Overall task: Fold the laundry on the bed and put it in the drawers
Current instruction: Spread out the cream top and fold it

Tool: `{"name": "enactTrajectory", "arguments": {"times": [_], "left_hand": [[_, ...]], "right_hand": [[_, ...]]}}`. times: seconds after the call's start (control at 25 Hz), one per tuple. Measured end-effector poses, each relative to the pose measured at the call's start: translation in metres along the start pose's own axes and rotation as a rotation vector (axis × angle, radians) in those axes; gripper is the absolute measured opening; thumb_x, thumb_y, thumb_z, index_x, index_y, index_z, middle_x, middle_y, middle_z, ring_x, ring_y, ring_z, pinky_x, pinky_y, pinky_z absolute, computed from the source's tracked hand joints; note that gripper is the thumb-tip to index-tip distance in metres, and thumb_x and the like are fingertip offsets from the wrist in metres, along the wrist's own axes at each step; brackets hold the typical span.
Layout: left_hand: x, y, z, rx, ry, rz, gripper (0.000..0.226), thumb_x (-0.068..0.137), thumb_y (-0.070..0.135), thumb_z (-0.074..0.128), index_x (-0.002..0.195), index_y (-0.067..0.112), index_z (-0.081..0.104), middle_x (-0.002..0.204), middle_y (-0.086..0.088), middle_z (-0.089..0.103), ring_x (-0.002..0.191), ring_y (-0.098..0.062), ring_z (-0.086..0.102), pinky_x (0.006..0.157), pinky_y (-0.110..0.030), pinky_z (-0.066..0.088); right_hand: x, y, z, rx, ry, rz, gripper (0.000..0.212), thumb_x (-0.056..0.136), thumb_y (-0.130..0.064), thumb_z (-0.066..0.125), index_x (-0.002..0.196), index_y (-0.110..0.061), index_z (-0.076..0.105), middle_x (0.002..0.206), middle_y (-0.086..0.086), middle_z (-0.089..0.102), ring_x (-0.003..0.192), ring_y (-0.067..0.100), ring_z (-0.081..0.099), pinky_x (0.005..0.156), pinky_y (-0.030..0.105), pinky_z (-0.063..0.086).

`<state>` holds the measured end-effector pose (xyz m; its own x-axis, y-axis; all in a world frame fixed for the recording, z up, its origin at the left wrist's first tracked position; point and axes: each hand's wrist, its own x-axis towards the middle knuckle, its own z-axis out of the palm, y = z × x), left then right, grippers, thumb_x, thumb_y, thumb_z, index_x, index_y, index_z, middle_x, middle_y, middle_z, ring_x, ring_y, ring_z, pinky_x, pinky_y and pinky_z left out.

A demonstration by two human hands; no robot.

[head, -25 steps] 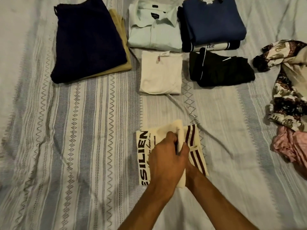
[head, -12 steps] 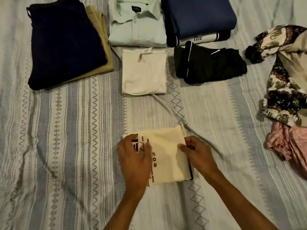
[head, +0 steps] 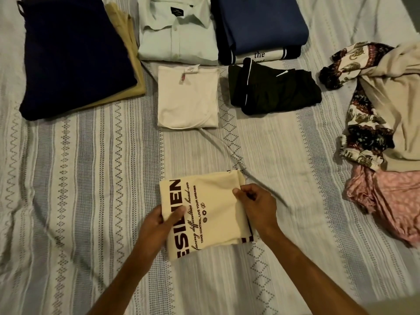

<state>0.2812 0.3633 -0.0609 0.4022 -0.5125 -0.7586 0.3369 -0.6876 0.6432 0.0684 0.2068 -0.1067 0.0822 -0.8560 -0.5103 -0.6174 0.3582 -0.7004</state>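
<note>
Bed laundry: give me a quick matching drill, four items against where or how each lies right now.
Items
1. cream printed shirt
2. white shirt
3. navy trousers
4. pink garment

States
A. folded, lying on a tan garment
B. unfolded, crumpled at the right edge
C. held by both hands
D. folded, between the held shirt and the pale green shirt

Pairs: 1-C, 2-D, 3-A, 4-B
</note>
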Motion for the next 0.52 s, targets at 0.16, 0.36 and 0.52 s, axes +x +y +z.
{"name": "enactTrajectory", "arguments": {"times": [0.16, 0.36, 0.52], "left_hand": [[-0.006, 0.011, 0.018, 0.03, 0.195, 0.058, 0.025, 0.083, 0.034, 0.085, 0.106, 0.03, 0.075, 0.09, 0.01, 0.08, 0.082, -0.011, 0.078, 0.075, -0.039, 0.064], [-0.067, 0.053, 0.039, 0.587, 0.324, 0.617, 0.033, 0.09, 0.044, 0.076, 0.118, 0.028, 0.07, 0.078, 0.013, 0.073, 0.058, -0.003, 0.066, 0.054, -0.025, 0.057], [-0.119, 0.045, 0.057, 1.073, 0.214, 0.943, 0.055, 0.068, 0.031, 0.085, 0.122, 0.026, 0.073, 0.081, 0.005, 0.074, 0.053, -0.017, 0.067, 0.04, -0.027, 0.048]], "right_hand": [[-0.013, -0.016, -0.007, 0.025, 0.047, -0.011, 0.017, 0.09, -0.027, 0.079, 0.103, -0.023, 0.068, 0.097, -0.008, 0.072, 0.089, 0.008, 0.068, 0.09, 0.043, 0.059], [-0.093, -0.06, 0.0, 0.399, -0.027, 0.211, 0.015, 0.1, -0.035, 0.061, 0.103, -0.025, 0.072, 0.097, -0.002, 0.075, 0.091, 0.02, 0.07, 0.082, 0.04, 0.056], [-0.133, -0.074, 0.0, 1.278, -0.371, 0.634, 0.066, 0.075, -0.052, 0.085, 0.123, -0.007, 0.076, 0.118, 0.018, 0.073, 0.103, 0.037, 0.073, 0.091, 0.054, 0.059]]}}
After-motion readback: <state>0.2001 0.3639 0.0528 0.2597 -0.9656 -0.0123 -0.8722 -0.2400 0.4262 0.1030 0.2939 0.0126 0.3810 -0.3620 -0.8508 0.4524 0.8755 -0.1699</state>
